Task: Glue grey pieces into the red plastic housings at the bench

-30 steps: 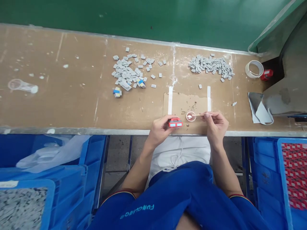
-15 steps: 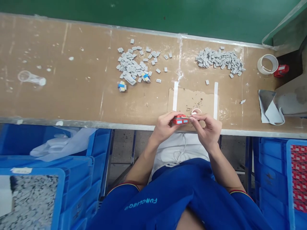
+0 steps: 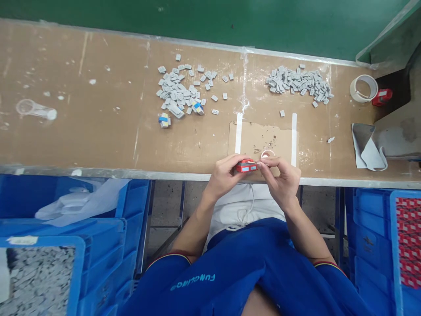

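My left hand (image 3: 224, 174) is closed around a small red toy vehicle body (image 3: 245, 166) with light-blue windows, held just over the table's front edge. My right hand (image 3: 281, 175) pinches a thin light-coloured stick (image 3: 254, 163), its tip touching or very close to the vehicle's upper side. Just beyond the right fingers is a small round white-rimmed cup or ring (image 3: 267, 154), partly hidden by them. It stands on a taped-down piece of cardboard (image 3: 248, 136) with dark specks on it.
Small grey pieces lie in a left pile (image 3: 177, 91) and a right pile (image 3: 297, 81). A tape roll (image 3: 363, 88) and another red piece (image 3: 382, 97) sit at the right. Blue crates flank me: grey pieces (image 3: 42, 276) fill the left, red pieces (image 3: 408, 241) the right.
The view has shifted slightly, so the table things sit a little further left. Both hands keep their hold, with the stick still at the red vehicle body.
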A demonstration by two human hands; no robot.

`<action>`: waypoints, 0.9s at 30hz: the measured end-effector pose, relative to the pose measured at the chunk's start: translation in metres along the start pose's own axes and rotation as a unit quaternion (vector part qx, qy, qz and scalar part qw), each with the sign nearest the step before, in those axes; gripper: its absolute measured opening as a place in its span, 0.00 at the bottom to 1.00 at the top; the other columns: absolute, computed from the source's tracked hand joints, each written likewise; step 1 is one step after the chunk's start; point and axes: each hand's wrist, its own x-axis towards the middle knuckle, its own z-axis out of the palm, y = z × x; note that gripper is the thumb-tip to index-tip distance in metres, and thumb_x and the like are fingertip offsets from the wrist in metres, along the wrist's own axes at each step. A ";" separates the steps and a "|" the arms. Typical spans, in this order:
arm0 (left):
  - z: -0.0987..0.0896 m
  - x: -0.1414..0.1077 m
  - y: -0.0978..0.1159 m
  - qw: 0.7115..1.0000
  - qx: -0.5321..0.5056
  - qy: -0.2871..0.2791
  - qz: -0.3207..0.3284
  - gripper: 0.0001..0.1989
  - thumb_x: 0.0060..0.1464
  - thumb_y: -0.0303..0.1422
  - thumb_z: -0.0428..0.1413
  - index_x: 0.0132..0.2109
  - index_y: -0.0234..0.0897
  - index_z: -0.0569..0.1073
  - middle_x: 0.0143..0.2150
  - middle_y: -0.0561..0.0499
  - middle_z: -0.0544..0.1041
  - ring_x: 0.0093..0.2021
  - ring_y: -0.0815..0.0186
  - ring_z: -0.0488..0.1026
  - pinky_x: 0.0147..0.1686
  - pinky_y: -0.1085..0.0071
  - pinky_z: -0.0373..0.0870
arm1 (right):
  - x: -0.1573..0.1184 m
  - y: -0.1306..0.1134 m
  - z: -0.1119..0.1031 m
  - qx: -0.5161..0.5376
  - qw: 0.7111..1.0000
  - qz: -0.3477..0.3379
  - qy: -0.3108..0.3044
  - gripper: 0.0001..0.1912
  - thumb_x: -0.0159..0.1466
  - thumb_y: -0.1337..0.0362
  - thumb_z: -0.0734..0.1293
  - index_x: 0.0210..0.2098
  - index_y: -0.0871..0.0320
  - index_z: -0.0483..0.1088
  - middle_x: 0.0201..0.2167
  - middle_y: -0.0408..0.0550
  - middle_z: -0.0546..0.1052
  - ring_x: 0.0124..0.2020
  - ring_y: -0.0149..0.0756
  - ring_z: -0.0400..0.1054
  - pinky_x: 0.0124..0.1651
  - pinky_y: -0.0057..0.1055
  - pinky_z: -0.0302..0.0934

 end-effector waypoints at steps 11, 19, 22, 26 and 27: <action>0.000 -0.006 -0.007 0.999 -0.021 0.019 -0.020 0.18 0.61 0.37 0.67 0.56 0.37 0.81 0.46 0.44 0.86 0.43 0.63 0.83 0.43 0.70 0.77 | 0.007 0.016 -0.031 -0.050 0.998 0.038 0.025 0.03 0.70 0.65 0.72 0.37 0.53 0.78 0.34 0.45 0.82 0.36 0.36 0.78 0.36 0.33 0.72; -0.005 -0.004 -0.009 0.998 -0.066 0.005 0.011 0.21 0.63 0.37 0.65 0.61 0.40 0.80 0.44 0.45 0.85 0.41 0.64 0.81 0.42 0.70 0.77 | 0.042 0.042 -0.046 -0.106 0.993 0.027 -0.050 0.16 0.75 0.53 0.63 0.51 0.54 0.78 0.47 0.54 0.82 0.47 0.43 0.77 0.48 0.40 0.73; -0.007 -0.004 -0.011 0.996 -0.089 0.002 0.027 0.23 0.64 0.36 0.64 0.65 0.41 0.77 0.45 0.45 0.84 0.42 0.64 0.81 0.43 0.70 0.77 | 0.085 0.073 -0.049 -0.173 0.980 0.085 -0.057 0.13 0.73 0.58 0.63 0.44 0.55 0.79 0.41 0.51 0.82 0.39 0.39 0.76 0.45 0.37 0.71; -0.007 -0.005 -0.012 0.995 -0.097 0.005 0.037 0.24 0.65 0.35 0.62 0.67 0.43 0.75 0.42 0.46 0.82 0.40 0.65 0.79 0.42 0.70 0.76 | 0.128 0.104 -0.034 -0.258 0.949 0.100 -0.150 0.09 0.66 0.64 0.68 0.43 0.57 0.80 0.40 0.53 0.80 0.38 0.42 0.74 0.49 0.41 0.70; -0.007 -0.006 -0.012 0.994 -0.098 0.006 0.039 0.24 0.66 0.35 0.62 0.67 0.43 0.75 0.42 0.47 0.82 0.39 0.65 0.78 0.42 0.70 0.76 | 0.133 0.106 -0.030 -0.274 0.941 0.095 -0.176 0.10 0.64 0.66 0.69 0.43 0.58 0.80 0.40 0.54 0.80 0.39 0.44 0.74 0.49 0.42 0.69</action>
